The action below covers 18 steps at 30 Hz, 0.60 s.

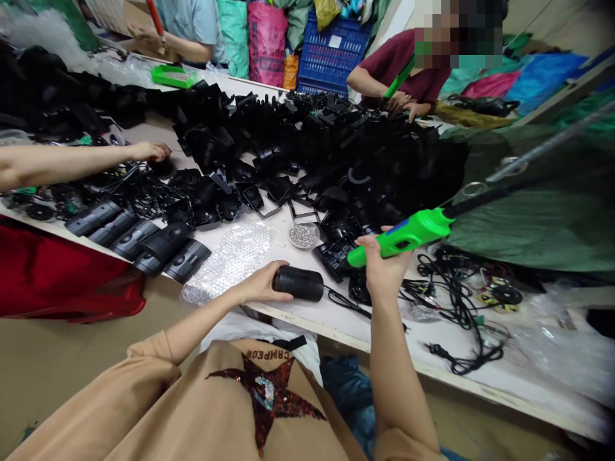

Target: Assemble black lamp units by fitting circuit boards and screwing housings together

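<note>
My left hand (pixel 267 282) is wrapped round one end of a black cylindrical housing (pixel 305 284), which lies on its side at the table's front edge. A black cable (pixel 343 301) trails from its right end. In my right hand (pixel 384 272) is a green electric screwdriver (pixel 408 235), held tilted above the table, with a black cord running from its upper right end. Its tip is hard to make out by black plastic parts (pixel 334 257). Behind the cylinder stands a round dish of small silver screws (pixel 302 236).
Bubble wrap (pixel 235 253) lies left of the cylinder, beside several dark finished-looking housings (pixel 137 238). Black plastic parts (pixel 307 141) are heaped across the table. Cables with plugs (pixel 464 307) lie at right. A co-worker's arm (pixel 86 163) reaches in from the left; two people work opposite.
</note>
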### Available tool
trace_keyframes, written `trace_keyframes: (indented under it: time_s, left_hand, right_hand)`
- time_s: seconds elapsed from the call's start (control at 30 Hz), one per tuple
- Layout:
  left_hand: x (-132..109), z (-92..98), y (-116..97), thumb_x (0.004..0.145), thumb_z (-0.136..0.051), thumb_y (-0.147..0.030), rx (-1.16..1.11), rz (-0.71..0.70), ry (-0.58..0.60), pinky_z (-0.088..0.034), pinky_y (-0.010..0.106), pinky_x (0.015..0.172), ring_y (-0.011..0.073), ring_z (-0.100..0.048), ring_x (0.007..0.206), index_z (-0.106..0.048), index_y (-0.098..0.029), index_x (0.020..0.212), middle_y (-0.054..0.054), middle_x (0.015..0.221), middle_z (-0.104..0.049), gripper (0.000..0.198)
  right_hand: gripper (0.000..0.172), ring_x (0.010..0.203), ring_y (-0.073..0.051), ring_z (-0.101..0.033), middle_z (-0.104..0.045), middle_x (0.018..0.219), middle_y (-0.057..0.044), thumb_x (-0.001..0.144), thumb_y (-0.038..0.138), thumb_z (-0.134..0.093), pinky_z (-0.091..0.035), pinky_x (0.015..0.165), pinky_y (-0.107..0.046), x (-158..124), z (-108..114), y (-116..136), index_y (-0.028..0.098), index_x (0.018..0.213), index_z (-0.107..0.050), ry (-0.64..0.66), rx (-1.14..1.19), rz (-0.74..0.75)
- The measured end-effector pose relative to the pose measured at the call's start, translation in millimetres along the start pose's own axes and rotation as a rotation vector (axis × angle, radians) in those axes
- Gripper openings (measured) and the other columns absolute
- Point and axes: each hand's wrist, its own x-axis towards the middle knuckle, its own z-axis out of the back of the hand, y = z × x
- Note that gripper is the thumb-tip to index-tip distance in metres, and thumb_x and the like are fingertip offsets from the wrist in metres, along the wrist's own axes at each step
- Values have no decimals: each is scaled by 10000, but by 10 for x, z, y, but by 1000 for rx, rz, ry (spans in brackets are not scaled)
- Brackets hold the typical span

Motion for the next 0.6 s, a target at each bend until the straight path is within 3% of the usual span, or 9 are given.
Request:
trace_keyframes:
  time_s: [0.13, 0.2, 0.33, 0.37, 0.4, 0.47, 0.5, 0.53, 0.6]
  left_hand:
    - [8, 2, -27, 720, -597, -581, -64, 108, -26, -442, 403, 830, 284, -538, 1008, -255, -216, 1377, 131, 1195, -505, 826]
    - [-2, 11, -31, 716, -608, -574, -75, 101, -1, -442, 392, 832, 282, -534, 1020, -198, -246, 1408, 132, 1252, -470, 869]
    - [-20, 34, -50, 692, -638, -565, -79, 61, 40, -448, 373, 834, 274, -537, 1020, -233, -257, 1400, 118, 1278, -454, 872]
    - [-23, 32, -60, 704, -626, -565, -74, 66, 33, -449, 374, 835, 273, -542, 1015, -244, -254, 1396, 113, 1251, -477, 850]
    - [-25, 25, -71, 721, -608, -566, -66, 74, 20, -448, 377, 838, 272, -546, 1012, -256, -251, 1391, 108, 1221, -499, 820]
    - [-27, -2, -97, 754, -571, -565, -47, 80, -23, -444, 384, 854, 272, -544, 1027, -288, -246, 1373, 101, 1195, -516, 752]
    - [-25, -20, -112, 758, -567, -565, -38, 71, -46, -440, 388, 867, 274, -535, 1047, -298, -242, 1365, 103, 1206, -507, 739]
    - [-21, -39, -126, 749, -578, -567, -30, 51, -64, -435, 392, 882, 277, -521, 1072, -296, -236, 1363, 109, 1229, -488, 752]
    - [-2, -72, -153, 714, -622, -567, -9, -11, -89, -419, 401, 919, 281, -487, 1120, -275, -223, 1370, 123, 1268, -450, 818]
  right_hand:
    - [527, 747, -164, -605, -609, 846, -27, 672, 442, -694, -491, 785, -388, 106, 5, -96, 168, 1058, -462, 3, -103, 24]
    - [593, 887, -200, -602, -592, 980, -76, 678, 450, -688, -490, 819, -404, 70, 56, -99, 166, 1128, -425, -12, -137, 56]
    - [722, 1270, -287, -359, -383, 1323, -159, 712, 430, -668, -378, 987, -500, -256, 187, -122, 188, 1292, -315, -96, -326, 369]
    - [716, 1290, -301, -328, -367, 1341, -152, 714, 444, -662, -348, 1010, -523, -375, 208, -153, 206, 1298, -323, -6, -401, 461]
    - [715, 1291, -315, -327, -373, 1343, -146, 707, 470, -661, -326, 1024, -542, -494, 220, -196, 222, 1296, -341, 178, -475, 505]
    - [737, 1291, -341, -324, -370, 1357, -148, 691, 509, -660, -327, 1024, -559, -704, 214, -316, 234, 1303, -356, 579, -589, 451]
    - [739, 1284, -340, -337, -367, 1359, -151, 696, 506, -656, -350, 1013, -551, -784, 200, -384, 232, 1312, -351, 719, -614, 382]
    - [731, 1273, -332, -354, -365, 1356, -154, 709, 487, -648, -379, 997, -535, -843, 182, -451, 228, 1320, -343, 800, -619, 313]
    - [691, 1235, -300, -408, -390, 1319, -146, 733, 426, -635, -423, 969, -495, -902, 148, -561, 227, 1323, -337, 836, -580, 214]
